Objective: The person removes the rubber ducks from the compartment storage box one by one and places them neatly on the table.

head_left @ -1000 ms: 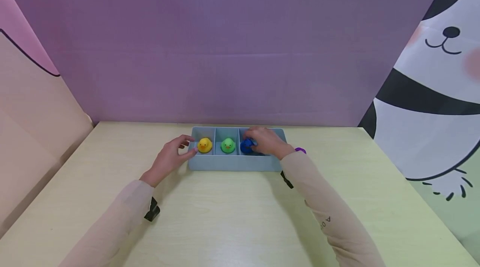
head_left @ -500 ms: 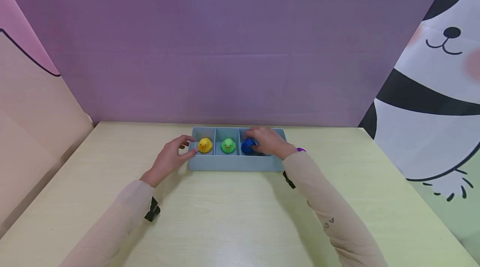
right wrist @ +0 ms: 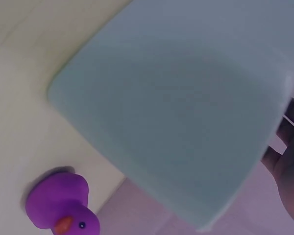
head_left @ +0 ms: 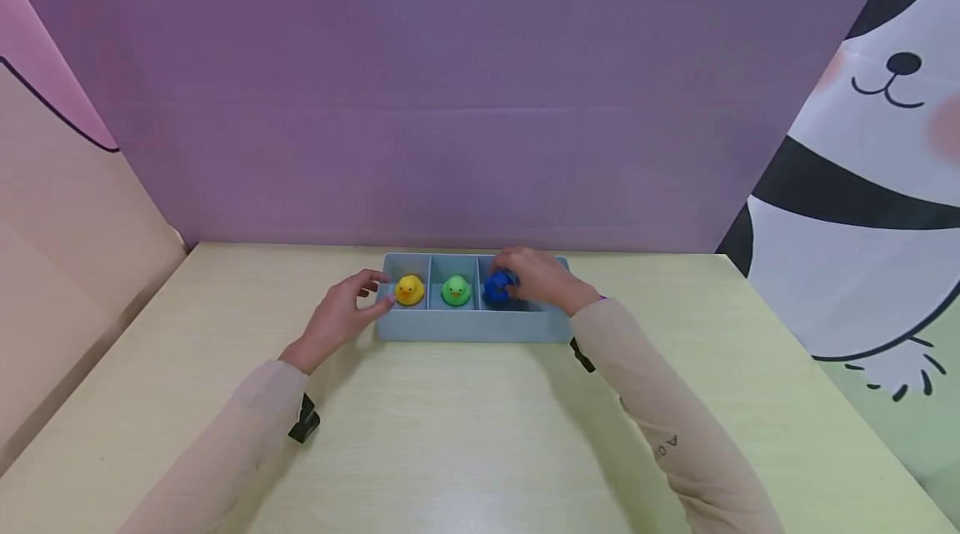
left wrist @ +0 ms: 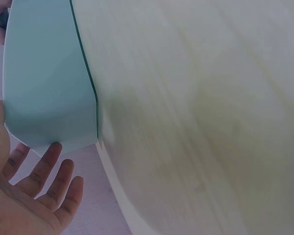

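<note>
A grey-blue tray with three compartments sits on the pale table. A yellow duck is in its left compartment and a green duck in the middle one. My right hand reaches into the right compartment and grips a blue duck, held slightly above the floor of the compartment. My left hand rests against the tray's left end with relaxed fingers. A purple duck lies on the table beside the tray's outer wall, hidden behind my right wrist in the head view.
A purple backdrop stands just behind the tray. A pink and beige panel closes the left side, a panda-print curtain the right. The pale wooden table stretches toward me in front of the tray.
My right hand has lifted a little with the blue duck, and its forearm has shifted right, covering the purple duck. The left hand has stayed put.
</note>
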Motion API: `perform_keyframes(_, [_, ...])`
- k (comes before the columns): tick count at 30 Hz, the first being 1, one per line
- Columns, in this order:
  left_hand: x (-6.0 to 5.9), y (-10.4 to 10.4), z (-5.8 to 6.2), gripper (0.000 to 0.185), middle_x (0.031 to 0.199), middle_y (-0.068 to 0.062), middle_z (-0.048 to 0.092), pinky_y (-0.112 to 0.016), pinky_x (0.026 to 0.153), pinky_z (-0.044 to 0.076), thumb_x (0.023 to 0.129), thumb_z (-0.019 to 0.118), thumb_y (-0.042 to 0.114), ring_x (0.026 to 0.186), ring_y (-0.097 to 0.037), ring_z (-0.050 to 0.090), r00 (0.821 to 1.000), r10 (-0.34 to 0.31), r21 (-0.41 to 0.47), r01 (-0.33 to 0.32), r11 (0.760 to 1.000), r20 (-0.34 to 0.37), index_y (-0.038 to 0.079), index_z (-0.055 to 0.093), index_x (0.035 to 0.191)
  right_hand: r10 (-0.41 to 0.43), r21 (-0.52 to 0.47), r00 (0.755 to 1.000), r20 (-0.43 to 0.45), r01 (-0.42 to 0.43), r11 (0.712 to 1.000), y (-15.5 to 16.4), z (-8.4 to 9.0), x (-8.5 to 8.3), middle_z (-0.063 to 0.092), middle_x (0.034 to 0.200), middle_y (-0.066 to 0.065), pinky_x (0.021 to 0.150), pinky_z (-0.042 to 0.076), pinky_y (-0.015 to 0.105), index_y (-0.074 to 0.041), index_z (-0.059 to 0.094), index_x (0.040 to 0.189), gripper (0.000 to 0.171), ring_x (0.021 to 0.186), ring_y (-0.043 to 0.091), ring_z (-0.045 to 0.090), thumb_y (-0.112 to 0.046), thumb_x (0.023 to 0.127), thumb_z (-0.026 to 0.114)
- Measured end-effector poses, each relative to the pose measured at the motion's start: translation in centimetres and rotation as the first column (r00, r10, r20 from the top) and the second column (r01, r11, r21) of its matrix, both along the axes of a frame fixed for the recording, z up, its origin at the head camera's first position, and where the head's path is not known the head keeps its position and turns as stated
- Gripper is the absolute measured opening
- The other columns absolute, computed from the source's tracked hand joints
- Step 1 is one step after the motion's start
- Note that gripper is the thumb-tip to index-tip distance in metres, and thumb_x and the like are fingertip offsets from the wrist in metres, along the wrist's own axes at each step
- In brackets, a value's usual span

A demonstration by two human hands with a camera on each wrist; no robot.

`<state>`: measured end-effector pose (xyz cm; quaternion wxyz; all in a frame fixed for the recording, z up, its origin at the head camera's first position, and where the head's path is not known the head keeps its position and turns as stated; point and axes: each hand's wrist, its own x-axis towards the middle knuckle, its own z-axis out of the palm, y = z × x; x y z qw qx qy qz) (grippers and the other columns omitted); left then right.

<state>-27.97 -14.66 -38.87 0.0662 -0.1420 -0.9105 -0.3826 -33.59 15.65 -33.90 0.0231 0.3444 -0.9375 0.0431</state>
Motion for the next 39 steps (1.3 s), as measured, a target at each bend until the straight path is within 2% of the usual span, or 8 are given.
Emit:
perform_keyframes(7, [-0.1,0.0,0.0,0.041,0.12,-0.016,0.057,-0.05,0.092,0.045,0.087,0.061,0.031,0.11,-0.035,0.053,1.0,-0.001,0.0,0.001,1.0,0.005,0.01,0.052,0.121,0.016,-0.018,0.999,-0.046,-0.017,1.0,0.3,0.7,0.2,0.061,0.105,0.003,0.084,0.05,0.039,-0.013,0.064,0.106,0.028,0.096,0.02,0.058,-0.011,0.079,0.069])
perform_keyframes(13, [0.0,0.0,0.0,0.04,0.121,-0.016,0.057,-0.049,0.091,0.045,0.087,0.061,0.03,0.109,-0.035,0.053,1.0,0.001,0.002,-0.001,1.0,0.005,0.01,0.052,0.121,0.042,-0.052,0.997,-0.065,-0.045,0.998,0.7,1.5,0.4,0.062,0.104,0.003,0.081,0.052,0.036,-0.011,0.064,0.106,0.028,0.094,0.02,0.059,-0.01,0.079,0.069])
perform_keyframes(21, [0.0,0.0,0.0,0.041,0.121,-0.016,0.057,-0.049,0.091,0.045,0.087,0.061,0.031,0.11,-0.035,0.053,1.0,0.002,0.001,-0.002,1.0,0.014,0.01,0.052,0.121,0.017,-0.068,0.997,-0.071,-0.022,0.997,1.5,2.7,0.9,0.062,0.105,0.003,0.081,0.052,0.037,-0.011,0.064,0.107,0.03,0.095,0.02,0.059,-0.01,0.078,0.07])
perform_keyframes(27, [0.0,0.0,0.0,0.041,0.121,-0.016,0.057,-0.049,0.091,0.045,0.087,0.061,0.031,0.11,-0.035,0.053,1.0,0.003,0.003,-0.004,1.0,0.017,0.01,0.052,0.121,0.028,-0.099,0.996,-0.089,-0.037,0.994,2.6,3.2,1.1,0.063,0.103,0.004,0.082,0.052,0.039,-0.009,0.064,0.106,0.029,0.095,0.023,0.06,-0.008,0.078,0.07])
perform_keyframes(34, [-0.1,0.0,-0.1,0.04,0.12,-0.016,0.058,-0.049,0.09,0.045,0.087,0.061,0.031,0.109,-0.035,0.054,1.0,0.003,-0.001,-0.003,1.0,0.003,0.01,0.053,0.121,0.013,-0.104,0.995,-0.102,-0.023,0.994,4.1,3.4,1.2,0.063,0.104,0.003,0.073,0.053,0.036,-0.011,0.064,0.106,0.029,0.096,0.022,0.06,-0.007,0.077,0.069])
perform_keyframes(39, [-0.1,0.0,-0.1,0.041,0.12,-0.016,0.058,-0.05,0.091,0.045,0.087,0.061,0.031,0.11,-0.035,0.053,1.0,0.005,-0.002,-0.005,1.0,0.008,0.01,0.052,0.121,-0.003,-0.118,0.996,-0.093,-0.008,0.993,5.4,3.7,1.6,0.063,0.107,0.004,0.072,0.053,0.037,-0.01,0.064,0.106,0.03,0.096,0.023,0.059,-0.006,0.077,0.068])
